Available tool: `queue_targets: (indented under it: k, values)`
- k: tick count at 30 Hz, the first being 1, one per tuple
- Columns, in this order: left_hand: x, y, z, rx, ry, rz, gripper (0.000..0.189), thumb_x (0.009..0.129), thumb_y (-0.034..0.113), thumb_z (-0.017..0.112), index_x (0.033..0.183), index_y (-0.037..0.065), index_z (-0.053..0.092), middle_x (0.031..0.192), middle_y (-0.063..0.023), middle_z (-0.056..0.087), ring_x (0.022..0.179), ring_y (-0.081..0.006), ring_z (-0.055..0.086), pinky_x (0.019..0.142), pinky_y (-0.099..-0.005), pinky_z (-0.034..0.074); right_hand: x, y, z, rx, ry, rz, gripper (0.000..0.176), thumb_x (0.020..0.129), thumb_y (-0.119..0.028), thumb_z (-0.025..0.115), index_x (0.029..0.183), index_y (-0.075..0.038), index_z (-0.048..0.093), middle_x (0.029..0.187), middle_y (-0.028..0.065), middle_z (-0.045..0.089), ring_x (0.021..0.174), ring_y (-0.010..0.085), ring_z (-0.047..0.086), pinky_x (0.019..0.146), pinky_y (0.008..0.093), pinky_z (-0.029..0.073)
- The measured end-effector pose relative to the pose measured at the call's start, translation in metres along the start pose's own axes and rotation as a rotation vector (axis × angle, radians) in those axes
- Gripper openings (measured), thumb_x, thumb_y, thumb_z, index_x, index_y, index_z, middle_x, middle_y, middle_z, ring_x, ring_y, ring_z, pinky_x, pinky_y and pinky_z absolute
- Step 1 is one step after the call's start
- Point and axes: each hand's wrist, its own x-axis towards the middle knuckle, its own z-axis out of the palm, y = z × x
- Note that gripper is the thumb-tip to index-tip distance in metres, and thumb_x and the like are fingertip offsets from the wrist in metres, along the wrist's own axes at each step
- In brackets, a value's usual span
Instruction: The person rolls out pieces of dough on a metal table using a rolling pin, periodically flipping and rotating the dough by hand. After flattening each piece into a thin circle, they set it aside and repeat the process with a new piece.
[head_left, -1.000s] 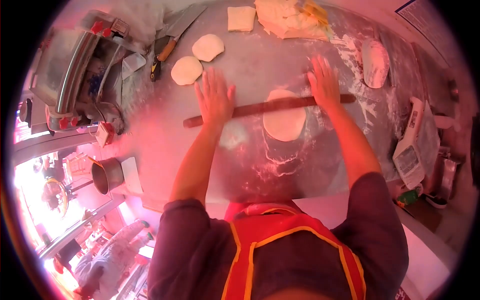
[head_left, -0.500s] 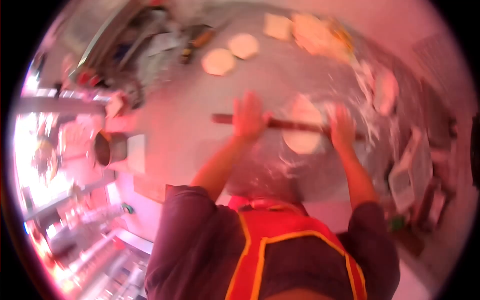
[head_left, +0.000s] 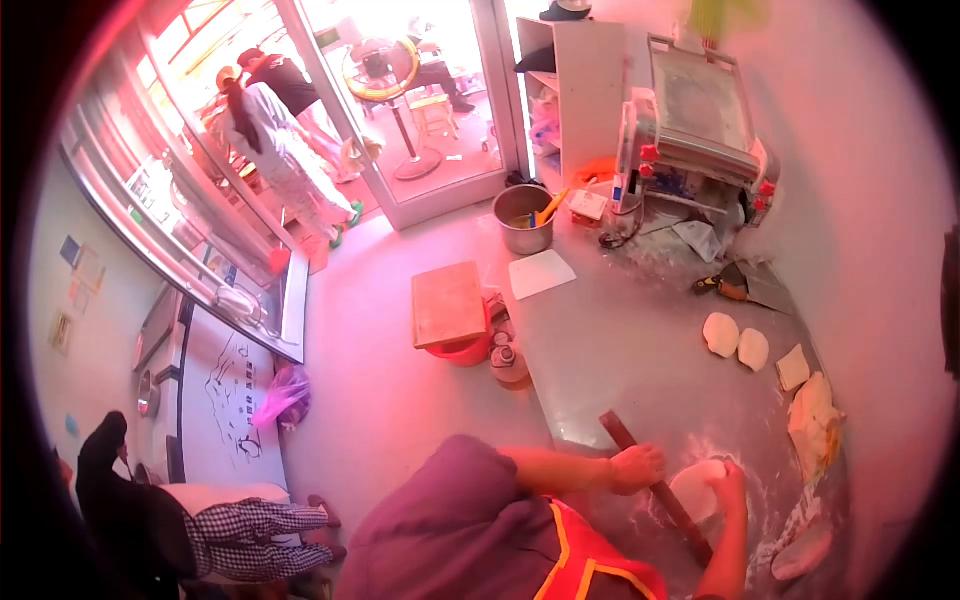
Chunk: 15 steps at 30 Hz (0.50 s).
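Observation:
My left hand (head_left: 638, 468) is closed around a dark wooden rolling pin (head_left: 678, 518), which lies slanted across the steel worktop. Just right of the pin is a flat round of dough (head_left: 695, 487) on a floured patch. At the dough's far edge, my right hand (head_left: 731, 483) has its fingers bent and pinched on the rim. Two small dough rounds, one (head_left: 720, 335) beside the other (head_left: 753, 349), lie farther up the worktop. Near them are a squarish dough piece (head_left: 793, 368) and a larger dough lump (head_left: 815, 420).
A metal pot (head_left: 524, 222) with an orange-handled tool stands at the worktop's far end. Scrapers (head_left: 735, 285) lie below a roller machine (head_left: 700, 110). A board-topped red bucket (head_left: 448, 305) stands beside the worktop. People, one in white (head_left: 270, 125), are near the doorway; another (head_left: 140, 510) is lower left.
The view has swung left toward the doorway. My right hand has left the rolling pin and is now at the dough's edge; my left hand now grips the pin instead of pressing with spread fingers.

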Motion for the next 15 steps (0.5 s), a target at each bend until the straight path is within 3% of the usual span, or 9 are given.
queue_targets:
  k: [2, 4, 7, 9, 11, 12, 13, 14, 15]
  values:
    - [-0.018, 0.017, -0.005, 0.056, 0.076, 0.004, 0.02, 0.077, 0.013, 0.063, 0.096, 0.009, 0.061, 0.1, -0.0075, 0.058, 0.105, -0.0237, 0.055, 0.083, -0.0362, 0.044, -0.012, -0.053, 0.024, -0.351, -0.043, -0.353, 0.041, 0.065, -0.011, 0.079, 0.103, -0.001, 0.068, 0.114, 0.0204, 0.064, 0.1, 0.0348, 0.063, 0.089, 0.0437, 0.05]
    - [-0.026, 0.023, -0.009, 0.003, -0.012, -0.067, 0.02, 0.077, 0.014, 0.063, 0.097, 0.009, 0.061, 0.102, -0.0064, 0.059, 0.105, -0.0231, 0.056, 0.084, -0.036, 0.044, 0.015, -0.061, 0.059, -0.431, -0.206, -0.62, 0.042, 0.069, -0.017, 0.079, 0.107, -0.003, 0.067, 0.104, 0.0226, 0.067, 0.099, 0.0375, 0.064, 0.085, 0.0419, 0.051]
    - [-0.032, 0.025, 0.0, -0.015, 0.049, -0.109, 0.019, 0.077, 0.015, 0.062, 0.096, 0.01, 0.063, 0.101, -0.0064, 0.06, 0.1, -0.0241, 0.059, 0.084, -0.0377, 0.046, 0.024, -0.075, 0.075, -0.323, -0.072, -0.608, 0.044, 0.07, -0.017, 0.079, 0.109, -0.002, 0.067, 0.106, 0.0236, 0.067, 0.099, 0.0395, 0.064, 0.083, 0.0442, 0.052]
    - [-0.035, 0.019, 0.016, -0.009, 0.057, -0.123, 0.016, 0.077, 0.015, 0.061, 0.092, 0.011, 0.064, 0.097, -0.0078, 0.062, 0.094, -0.026, 0.061, 0.08, -0.0407, 0.049, 0.054, -0.014, 0.071, -0.17, 0.219, -0.3, 0.044, 0.073, -0.019, 0.076, 0.111, -0.001, 0.065, 0.106, 0.0243, 0.067, 0.096, 0.0404, 0.066, 0.08, 0.0461, 0.053]
    - [-0.033, 0.018, 0.008, -0.06, 0.034, -0.141, 0.013, 0.078, 0.015, 0.06, 0.085, 0.01, 0.07, 0.08, -0.0106, 0.066, 0.08, -0.0285, 0.066, 0.074, -0.0406, 0.053, 0.019, 0.021, 0.053, -0.245, 0.271, -0.261, 0.043, 0.074, -0.022, 0.077, 0.109, 0.0, 0.065, 0.103, 0.0244, 0.068, 0.092, 0.0393, 0.067, 0.078, 0.0475, 0.054]
    - [-0.036, 0.018, 0.011, -0.018, 0.049, -0.171, 0.015, 0.078, 0.014, 0.059, 0.087, 0.009, 0.07, 0.085, -0.0111, 0.066, 0.086, -0.0297, 0.066, 0.078, -0.0424, 0.053, 0.008, 0.05, 0.057, -0.132, 0.295, -0.099, 0.04, 0.075, -0.025, 0.078, 0.103, 0.001, 0.065, 0.097, 0.024, 0.069, 0.089, 0.0386, 0.068, 0.077, 0.0475, 0.053]
    - [-0.042, 0.016, 0.007, -0.052, 0.124, -0.136, 0.017, 0.077, 0.015, 0.059, 0.091, 0.01, 0.07, 0.089, -0.011, 0.065, 0.09, -0.03, 0.064, 0.079, -0.0444, 0.052, -0.041, 0.038, 0.052, -0.139, 0.25, -0.012, 0.044, 0.073, -0.031, 0.078, 0.098, 0.001, 0.064, 0.095, 0.0262, 0.067, 0.093, 0.0451, 0.064, 0.08, 0.0494, 0.051]
    - [-0.043, 0.016, -0.003, -0.05, 0.127, -0.101, 0.021, 0.077, 0.016, 0.059, 0.095, 0.01, 0.068, 0.094, -0.0106, 0.064, 0.092, -0.0303, 0.062, 0.079, -0.0453, 0.051, -0.07, 0.052, 0.053, -0.134, 0.293, -0.066, 0.04, 0.077, -0.032, 0.075, 0.095, 0.002, 0.064, 0.093, 0.0262, 0.067, 0.091, 0.0453, 0.064, 0.077, 0.0489, 0.051]
    - [-0.045, 0.005, 0.009, -0.099, 0.145, -0.068, 0.023, 0.077, 0.017, 0.059, 0.098, 0.01, 0.065, 0.094, -0.0097, 0.062, 0.092, -0.03, 0.061, 0.078, -0.0448, 0.049, -0.103, 0.065, 0.05, -0.177, 0.287, -0.036, 0.036, 0.086, -0.031, 0.07, 0.102, 0.001, 0.064, 0.093, 0.0221, 0.068, 0.087, 0.0388, 0.066, 0.073, 0.0447, 0.051]
